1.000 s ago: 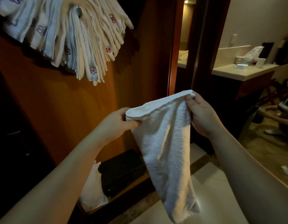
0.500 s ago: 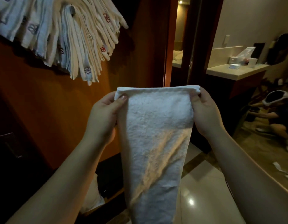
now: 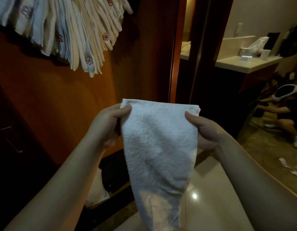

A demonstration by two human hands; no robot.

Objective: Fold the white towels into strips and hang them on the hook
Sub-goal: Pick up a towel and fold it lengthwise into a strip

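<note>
Two hands pinch our white towel [image 3: 159,147] by its top corners, left hand [image 3: 107,125] and right hand [image 3: 204,130] either side; fluffy terry narrows downward, below the hung towels [image 3: 69,30].

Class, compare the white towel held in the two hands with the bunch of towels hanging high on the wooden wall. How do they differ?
The held towel is plain white; the hanging towels include cream and pale blue ones with embroidered flowers. The held towel is a wide panel pinched by the left hand and right hand; the hanging towels are narrow strips, fanned out. Both droop downward.
</note>
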